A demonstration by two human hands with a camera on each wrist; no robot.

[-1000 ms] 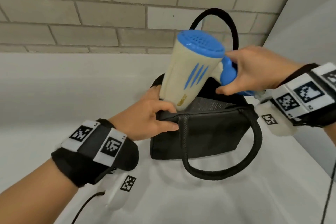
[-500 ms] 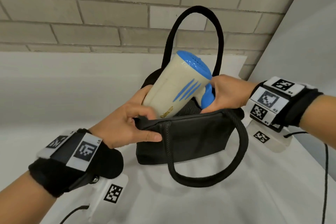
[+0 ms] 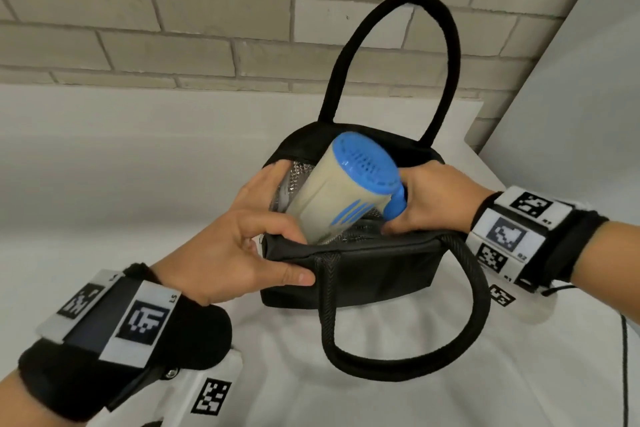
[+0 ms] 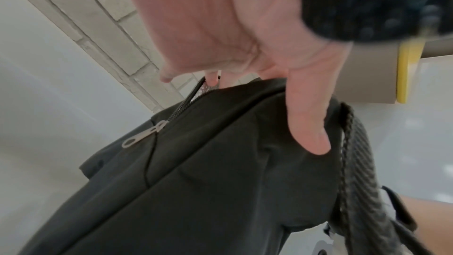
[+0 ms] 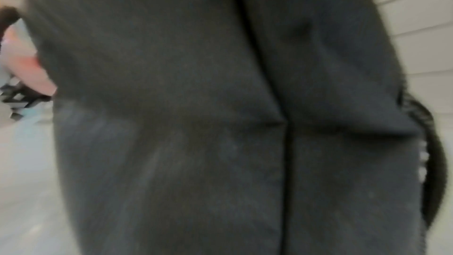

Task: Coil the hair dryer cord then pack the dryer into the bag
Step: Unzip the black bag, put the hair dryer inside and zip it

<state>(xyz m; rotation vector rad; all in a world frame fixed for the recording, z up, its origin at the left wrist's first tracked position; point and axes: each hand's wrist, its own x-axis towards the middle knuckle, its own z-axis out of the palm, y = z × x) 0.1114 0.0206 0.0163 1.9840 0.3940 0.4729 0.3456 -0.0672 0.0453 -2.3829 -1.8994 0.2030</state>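
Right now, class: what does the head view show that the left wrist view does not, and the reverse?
Head view only: the hair dryer, nozzle down in the bag's mouth, the right hand at its blue handle, and the upright far strap. Left wrist view only: the metal zipper pull and a yellow-edged fixture. Both: the black bag, the left hand gripping its rim, the brick wall.

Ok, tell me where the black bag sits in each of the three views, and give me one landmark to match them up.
Head: the black bag stands at centre, mouth open, left hand pinching its near rim.
Left wrist: the bag fills the lower middle, below the hand.
Right wrist: the bag fills nearly the whole blurred picture.
Shared landmark: the ribbed handle strap, at right in the left wrist and right wrist views.
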